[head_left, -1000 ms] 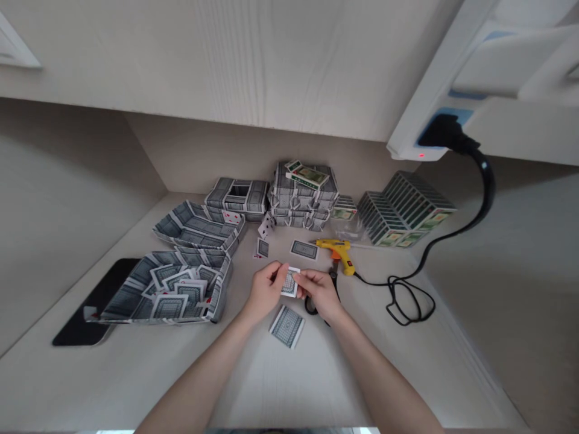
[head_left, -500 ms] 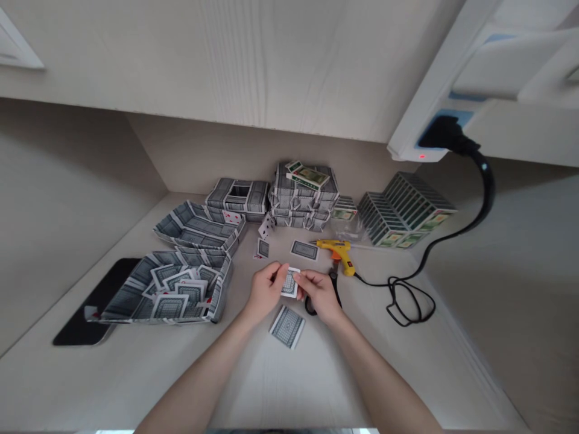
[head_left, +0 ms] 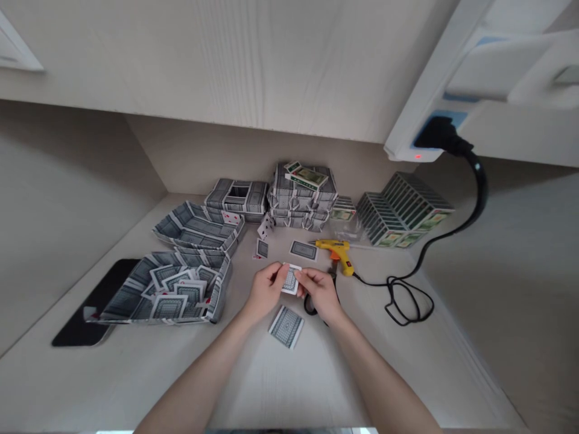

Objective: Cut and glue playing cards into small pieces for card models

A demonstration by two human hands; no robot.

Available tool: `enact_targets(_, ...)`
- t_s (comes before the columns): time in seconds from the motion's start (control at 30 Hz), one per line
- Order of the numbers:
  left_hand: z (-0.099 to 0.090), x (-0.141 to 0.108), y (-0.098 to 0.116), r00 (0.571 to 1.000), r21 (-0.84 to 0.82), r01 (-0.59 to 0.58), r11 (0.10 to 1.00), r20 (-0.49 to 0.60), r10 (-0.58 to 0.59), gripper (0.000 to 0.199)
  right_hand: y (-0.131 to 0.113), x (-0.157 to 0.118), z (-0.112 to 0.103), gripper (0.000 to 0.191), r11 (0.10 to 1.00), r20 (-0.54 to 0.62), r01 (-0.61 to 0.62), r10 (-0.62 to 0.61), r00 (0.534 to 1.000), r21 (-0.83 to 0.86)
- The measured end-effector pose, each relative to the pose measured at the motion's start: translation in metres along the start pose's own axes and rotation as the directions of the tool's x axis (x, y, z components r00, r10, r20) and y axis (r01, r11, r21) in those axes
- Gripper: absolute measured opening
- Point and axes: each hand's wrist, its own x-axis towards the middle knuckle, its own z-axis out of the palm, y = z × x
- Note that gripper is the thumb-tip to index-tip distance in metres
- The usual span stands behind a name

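Note:
My left hand point(head_left: 266, 290) and my right hand point(head_left: 320, 293) pinch one patterned playing card point(head_left: 290, 280) between them, each at its own side of the card. Just below them a wider patterned card piece point(head_left: 286, 327) lies on the table. Behind the hands a single card point(head_left: 303, 250) lies face down, its right end near the nozzle of a yellow glue gun point(head_left: 339, 253). Black-handled scissors point(head_left: 310, 304) lie partly hidden behind my right hand. A small card piece point(head_left: 262, 248) rests farther back to the left.
At the left, an open card-covered box point(head_left: 217, 301) holds loose cards, with another open box point(head_left: 194, 229) behind and a black phone-like slab point(head_left: 81, 331) beside it. Card-covered boxes point(head_left: 303, 199) and stacked card packs point(head_left: 411, 208) stand at the back. The black cord point(head_left: 425, 265) loops right.
The camera view has shifted very slightly. Both hands stay on the card, which looks tilted a little differently.

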Motion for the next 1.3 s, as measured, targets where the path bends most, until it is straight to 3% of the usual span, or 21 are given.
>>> enact_targets(0.37,-0.001,0.0047,-0.0034,0.999,-0.016,0.041,0.999,0.015,-0.04,0.038,0.0015,0.0015,-0.0003,0.033,0.999,-0.047,0.005,-0.007,0.999,-0.04)
enact_targets(0.47,-0.0018,0.0047,-0.0058,0.996,-0.018,0.055,0.998,0.066,-0.054,0.039,0.0016,0.0031,-0.0024,0.034,0.998,-0.066,0.01,-0.014,0.998,-0.064)
enact_targets(0.8,-0.0041,0.0029,-0.0029,0.995,0.075,-0.007,0.997,0.104,0.0,0.038,0.004,0.0033,-0.0045,0.031,1.0,-0.065,0.013,-0.014,0.998,-0.019)
enact_targets(1.1,-0.0019,0.0021,-0.0043,0.994,-0.003,0.056,0.998,0.099,-0.056,0.039,0.0039,0.0043,-0.0051,0.032,0.999,-0.084,0.011,-0.015,0.996,-0.05)
enact_targets(1.3,-0.004,-0.0005,-0.0001,0.991,0.023,0.023,0.999,0.135,-0.026,0.041,0.003,0.0044,-0.0056,0.033,0.998,-0.096,0.025,-0.031,0.995,-0.064)
